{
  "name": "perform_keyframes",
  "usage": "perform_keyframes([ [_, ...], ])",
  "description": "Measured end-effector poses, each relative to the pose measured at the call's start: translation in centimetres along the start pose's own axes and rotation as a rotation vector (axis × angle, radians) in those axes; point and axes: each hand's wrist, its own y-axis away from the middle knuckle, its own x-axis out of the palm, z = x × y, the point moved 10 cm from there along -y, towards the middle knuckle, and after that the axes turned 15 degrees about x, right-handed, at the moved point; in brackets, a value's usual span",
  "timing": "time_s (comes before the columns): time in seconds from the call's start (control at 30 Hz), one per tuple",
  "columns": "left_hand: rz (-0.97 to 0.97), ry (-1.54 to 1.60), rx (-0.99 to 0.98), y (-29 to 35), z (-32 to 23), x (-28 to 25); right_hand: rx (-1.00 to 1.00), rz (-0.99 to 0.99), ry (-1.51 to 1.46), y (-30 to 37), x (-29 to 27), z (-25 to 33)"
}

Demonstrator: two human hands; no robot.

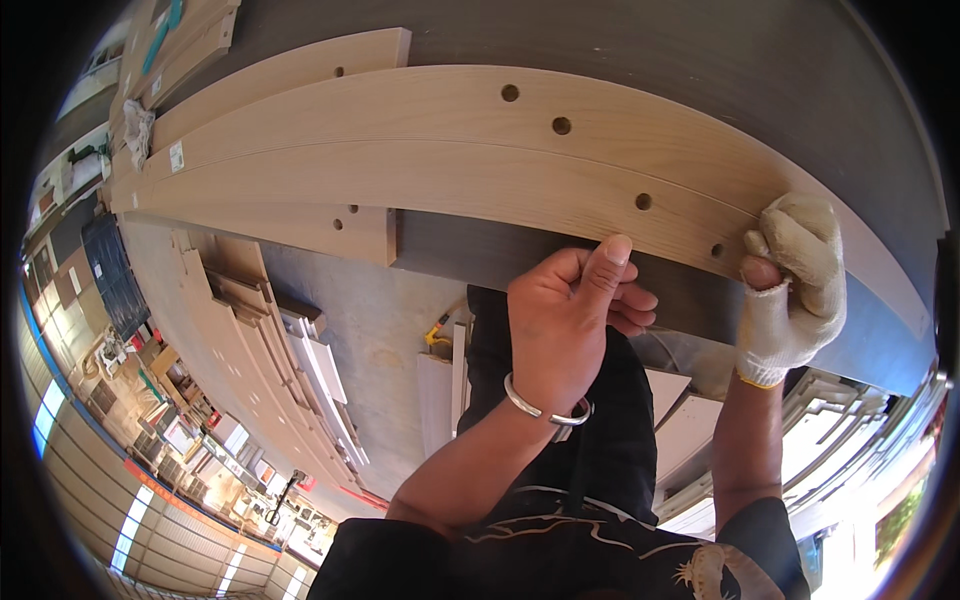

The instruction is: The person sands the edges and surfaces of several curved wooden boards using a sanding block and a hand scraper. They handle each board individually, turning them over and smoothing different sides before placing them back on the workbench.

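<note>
Wood, pale and grainy, makes up the near board, which lies just past the left grip and runs over to the right grip. Close beside it, on the side farther from both grips, is the far board, with only a thin line between them. Dark tabletop shows beyond them.

The left grip is bare. Its thumb is up at the board's near edge and its other fingers are curled below, but I can't tell if they pinch the wood. The right grip has a glove, with the fingers bent by the edge and the thumb tip poking out. I can't tell how tight it is.

I think a sharp bit of wood could poke the bare fingers, because nothing covers them. The poking thumb could get hurt too. If one grip pushed harder than the other, the near board might twist and rub the far board, as they sit so close. The shiny bracelet, behind the left grip, could scratch the wood if that arm leaned in.
</note>
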Motion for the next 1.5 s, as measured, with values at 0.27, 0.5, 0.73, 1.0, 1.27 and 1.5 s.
perform_keyframes([
  [0.27,0.216,0.039,-0.173,2.9,3.4,5.9,0.039,-0.039,-0.188,0.4,-0.9,-1.4],
  [0.5,-0.071,-0.122,0.182,-0.9,-3.1,-3.0,0.219,-0.155,-0.667,2.2,-4.3,-4.8],
  [0.73,-0.063,-0.156,0.169,-0.1,-1.4,0.1,0.261,-0.081,-0.699,3.9,-1.6,-4.2],
  [1.0,0.034,-0.080,0.060,1.2,1.2,4.2,0.295,-0.119,-1.261,3.5,-1.2,-6.8],
  [1.27,0.210,-0.174,-0.098,2.3,3.9,7.7,0.398,-0.134,-1.371,5.1,-0.9,-7.3],
  [1.5,0.201,-0.015,-0.030,0.5,0.0,3.0,0.486,0.122,-1.178,8.6,-1.7,-5.8],
])
